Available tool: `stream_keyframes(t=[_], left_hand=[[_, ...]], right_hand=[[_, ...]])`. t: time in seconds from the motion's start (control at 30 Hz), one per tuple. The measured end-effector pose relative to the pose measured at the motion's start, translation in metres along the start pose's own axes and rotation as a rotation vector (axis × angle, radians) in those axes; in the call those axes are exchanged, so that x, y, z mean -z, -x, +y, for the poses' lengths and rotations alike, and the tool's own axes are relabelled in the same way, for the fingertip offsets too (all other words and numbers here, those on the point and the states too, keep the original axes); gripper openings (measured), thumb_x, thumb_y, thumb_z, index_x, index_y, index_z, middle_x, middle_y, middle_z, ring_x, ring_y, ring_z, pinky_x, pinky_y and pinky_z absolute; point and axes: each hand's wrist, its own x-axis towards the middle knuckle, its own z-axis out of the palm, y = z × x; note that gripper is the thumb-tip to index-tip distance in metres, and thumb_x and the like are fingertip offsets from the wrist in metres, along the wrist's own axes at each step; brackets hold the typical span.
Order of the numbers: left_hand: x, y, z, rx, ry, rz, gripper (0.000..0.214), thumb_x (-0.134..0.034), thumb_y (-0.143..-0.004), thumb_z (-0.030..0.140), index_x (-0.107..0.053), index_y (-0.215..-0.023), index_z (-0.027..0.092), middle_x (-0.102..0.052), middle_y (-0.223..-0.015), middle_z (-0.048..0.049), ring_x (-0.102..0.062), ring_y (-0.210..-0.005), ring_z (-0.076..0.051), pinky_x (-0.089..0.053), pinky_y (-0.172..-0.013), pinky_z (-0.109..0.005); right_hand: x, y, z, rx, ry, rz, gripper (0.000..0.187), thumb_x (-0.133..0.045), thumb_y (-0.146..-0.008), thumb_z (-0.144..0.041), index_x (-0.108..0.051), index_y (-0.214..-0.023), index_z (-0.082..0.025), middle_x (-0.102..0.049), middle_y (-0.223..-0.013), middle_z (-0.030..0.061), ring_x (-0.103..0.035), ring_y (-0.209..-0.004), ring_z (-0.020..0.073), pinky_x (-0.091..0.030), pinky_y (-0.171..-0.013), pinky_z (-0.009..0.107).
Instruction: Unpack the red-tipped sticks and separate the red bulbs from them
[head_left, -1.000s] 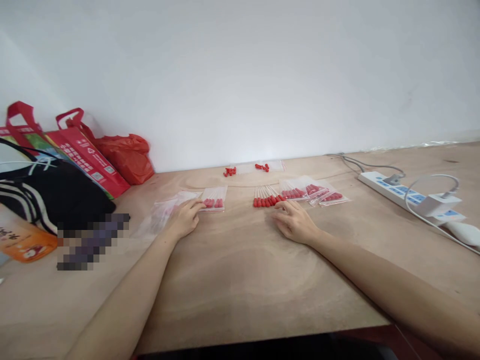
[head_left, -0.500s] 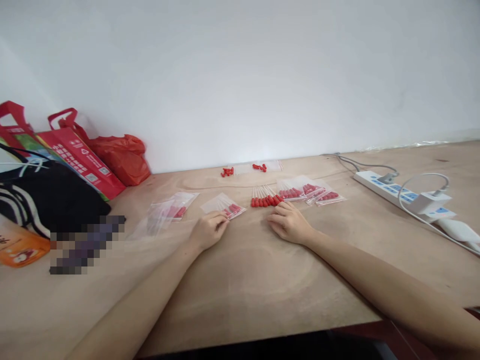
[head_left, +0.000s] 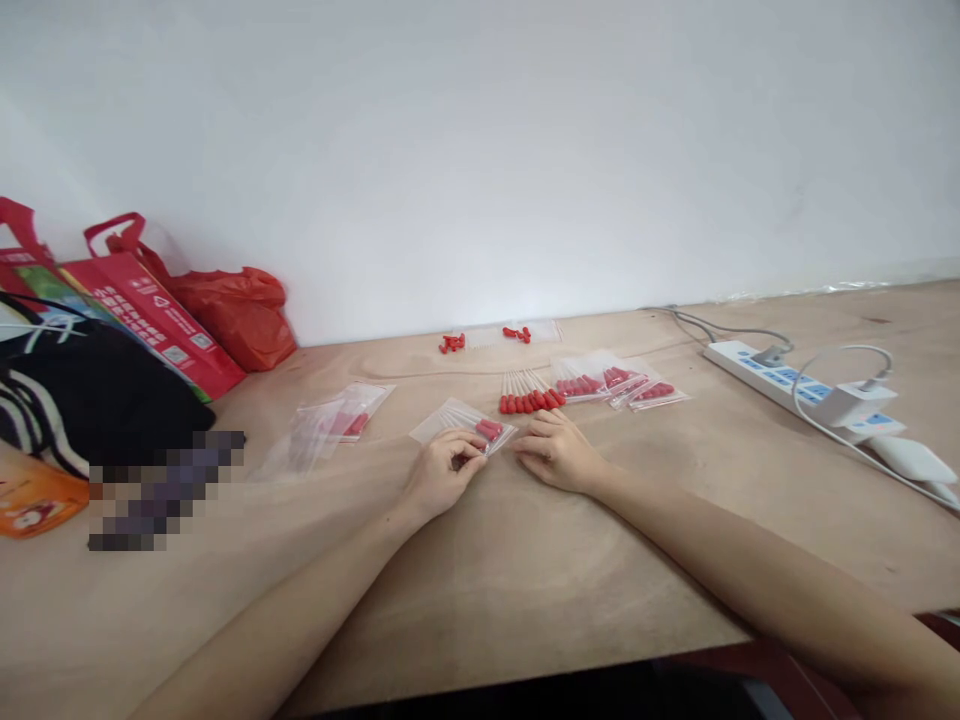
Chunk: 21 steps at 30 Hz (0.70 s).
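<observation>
My left hand (head_left: 444, 470) is closed on the near edge of a small clear zip bag (head_left: 439, 422). Inside it lie white sticks with red ends (head_left: 489, 429). Just right of that bag is my right hand (head_left: 559, 450), its fingers bent and pressed together. Its fingertips are close to the bag's right corner; whether they touch it or pinch anything is hidden. Beyond my right hand, a fanned row of loose red-ended sticks (head_left: 531, 401) lies on the table, red ends toward me.
Filled clear bags (head_left: 619, 380) lie to the right, and more clear bags (head_left: 319, 430) to the left. Red pieces (head_left: 451, 343) sit near the wall. A power strip (head_left: 757, 375) with cables is at right; a red shopping bag (head_left: 161, 320) and black bag (head_left: 112, 400) stand left.
My left hand has moved right with the clear bag, toward the row of sticks. My right hand has come slightly left and nearer, away from the row, so the hands are closer together.
</observation>
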Motion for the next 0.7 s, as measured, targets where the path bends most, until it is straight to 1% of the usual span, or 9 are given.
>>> stream_keyframes(t=[0.13, 0.27, 0.5, 0.6, 0.7], left_hand=[[-0.001, 0.0, -0.004, 0.088, 0.081, -0.006, 0.01, -0.06, -0.069, 0.025, -0.063, -0.061, 0.019, -0.067, -0.084, -0.0039, -0.06, -0.084, -0.018, -0.049, -0.076, -0.033], [-0.001, 0.001, -0.006, 0.124, 0.125, -0.004, 0.007, -0.063, -0.066, 0.024, -0.065, -0.061, 0.02, -0.067, -0.08, -0.0027, -0.06, -0.085, -0.018, -0.048, -0.08, -0.035], [-0.001, 0.0, -0.004, 0.154, 0.166, -0.019, 0.007, -0.066, -0.064, 0.024, -0.065, -0.058, 0.019, -0.066, -0.077, -0.0029, -0.06, -0.085, -0.018, -0.048, -0.08, -0.035], [-0.001, 0.0, -0.003, 0.153, 0.185, -0.03, 0.008, -0.066, -0.063, 0.024, -0.065, -0.059, 0.018, -0.066, -0.076, -0.003, -0.06, -0.082, -0.018, -0.048, -0.078, -0.034], [-0.001, 0.001, -0.004, 0.149, 0.186, -0.044, 0.009, -0.065, -0.064, 0.026, -0.064, -0.059, 0.018, -0.066, -0.076, -0.0035, -0.061, -0.081, -0.018, -0.049, -0.076, -0.032]], right_hand=[[-0.002, -0.002, -0.001, 0.004, -0.018, 0.001, 0.019, -0.052, -0.078, -0.02, -0.064, -0.092, -0.024, -0.06, -0.08, 0.0039, -0.044, -0.076, 0.0151, -0.032, -0.067, 0.029], [-0.002, -0.003, -0.002, 0.001, -0.049, 0.006, 0.023, -0.049, -0.079, -0.019, -0.064, -0.096, -0.023, -0.061, -0.08, 0.0042, -0.044, -0.076, 0.0156, -0.033, -0.067, 0.029], [-0.004, -0.006, -0.003, -0.013, -0.042, 0.006, 0.018, -0.05, -0.078, -0.019, -0.065, -0.088, -0.022, -0.06, -0.079, 0.0037, -0.043, -0.076, 0.0155, -0.031, -0.067, 0.029], [-0.005, -0.01, -0.005, -0.016, 0.02, 0.032, 0.016, -0.049, -0.079, -0.02, -0.065, -0.083, -0.022, -0.059, -0.076, 0.0034, -0.042, -0.075, 0.0152, -0.029, -0.066, 0.03], [-0.007, -0.014, -0.006, 0.016, 0.105, 0.075, 0.02, -0.046, -0.082, -0.02, -0.065, -0.073, -0.021, -0.058, -0.071, 0.0033, -0.041, -0.073, 0.0149, -0.026, -0.065, 0.03]])
